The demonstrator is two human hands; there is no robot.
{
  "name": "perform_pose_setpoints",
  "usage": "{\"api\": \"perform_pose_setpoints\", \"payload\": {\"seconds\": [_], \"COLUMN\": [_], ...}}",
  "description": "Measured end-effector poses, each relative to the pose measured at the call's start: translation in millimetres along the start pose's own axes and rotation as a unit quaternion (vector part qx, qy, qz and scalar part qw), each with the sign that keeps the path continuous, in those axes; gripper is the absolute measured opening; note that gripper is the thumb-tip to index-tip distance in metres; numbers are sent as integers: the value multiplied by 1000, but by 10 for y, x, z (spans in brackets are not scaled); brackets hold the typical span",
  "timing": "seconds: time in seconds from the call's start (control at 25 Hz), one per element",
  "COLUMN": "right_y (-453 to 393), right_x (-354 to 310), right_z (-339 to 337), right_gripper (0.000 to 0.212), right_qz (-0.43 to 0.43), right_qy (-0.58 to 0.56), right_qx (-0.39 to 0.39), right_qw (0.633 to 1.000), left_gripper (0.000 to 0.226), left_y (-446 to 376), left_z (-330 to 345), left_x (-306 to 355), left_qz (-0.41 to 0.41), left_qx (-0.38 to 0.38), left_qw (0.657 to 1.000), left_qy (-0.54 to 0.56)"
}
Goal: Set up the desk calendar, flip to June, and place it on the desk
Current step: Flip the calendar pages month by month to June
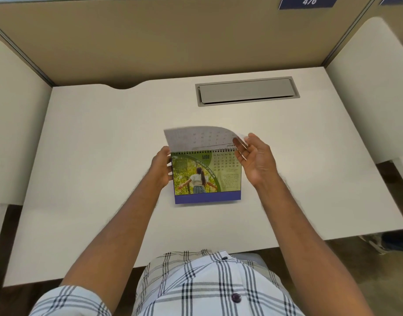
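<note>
A spiral-bound desk calendar (206, 176) stands on the white desk (105, 156) in front of me, its purple base on the surface. The facing page shows MAR with a green photo of a person among trees. My left hand (160, 167) grips the calendar's left edge. My right hand (255, 156) pinches the right corner of a lifted page (196, 137), which curves up and back over the spiral. That page looks blurred.
A grey cable hatch (247, 91) is set into the desk at the back right. Beige partition walls (173, 42) enclose the desk at the back and sides. A blue sign reading 476 (308, 1) hangs top right. A rounded notch cuts the desk's back edge at left.
</note>
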State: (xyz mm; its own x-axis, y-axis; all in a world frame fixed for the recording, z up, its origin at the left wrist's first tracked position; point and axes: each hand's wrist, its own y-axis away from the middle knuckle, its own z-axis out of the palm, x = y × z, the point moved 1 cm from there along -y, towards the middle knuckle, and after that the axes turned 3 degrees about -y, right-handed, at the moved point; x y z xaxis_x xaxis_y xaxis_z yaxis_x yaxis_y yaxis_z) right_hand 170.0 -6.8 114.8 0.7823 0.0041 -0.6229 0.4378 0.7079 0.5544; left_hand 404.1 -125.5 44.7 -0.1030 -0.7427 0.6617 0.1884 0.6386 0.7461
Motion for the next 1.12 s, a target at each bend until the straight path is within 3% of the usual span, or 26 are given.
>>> {"api": "perform_pose_setpoints", "payload": {"seconds": [0.08,0.28,0.4,0.52,0.6,0.68,0.72,0.8,0.84,0.88,0.96,1.12], "right_y": [-76,-232,-272,-249,-221,-206,-224,-272,-298,-325,-392,-485], "right_x": [5,55,95,154,222,296,335,425,458,470,460,397], "right_z": [70,130,143,104,17,-92,-156,-270,-301,-304,-280,-254], "right_gripper": [33,38,42,59,53,48,47,45,43,41,34,23], "right_qz": [-5,-7,-10,-14,-28,-81,-127,-213,-240,-252,-249,-206], "right_qy": [17,72,117,173,232,384,492,680,729,754,779,797], "right_qx": [15,46,27,-5,-5,-8,-16,-41,-53,-62,-64,-44], "right_qw": [1000,996,993,985,972,920,861,701,639,603,572,566], "left_gripper": [34,20,27,31,32,35,36,33,34,37,39,59], "left_y": [15,24,16,-18,-32,-54,-63,-91,-105,-118,-107,12], "left_z": [-2,21,64,110,138,154,158,166,171,174,174,166], "left_x": [4,-25,-60,-81,-74,-66,-68,-75,-83,-93,-110,-89], "left_qz": [-13,-10,0,5,5,3,2,3,3,3,11,50], "left_qx": [0,1,26,48,56,61,61,59,61,67,84,41], "left_qw": [1000,1000,999,997,996,996,996,997,997,996,996,997], "left_qy": [12,3,29,54,63,62,58,56,55,52,38,33]}}
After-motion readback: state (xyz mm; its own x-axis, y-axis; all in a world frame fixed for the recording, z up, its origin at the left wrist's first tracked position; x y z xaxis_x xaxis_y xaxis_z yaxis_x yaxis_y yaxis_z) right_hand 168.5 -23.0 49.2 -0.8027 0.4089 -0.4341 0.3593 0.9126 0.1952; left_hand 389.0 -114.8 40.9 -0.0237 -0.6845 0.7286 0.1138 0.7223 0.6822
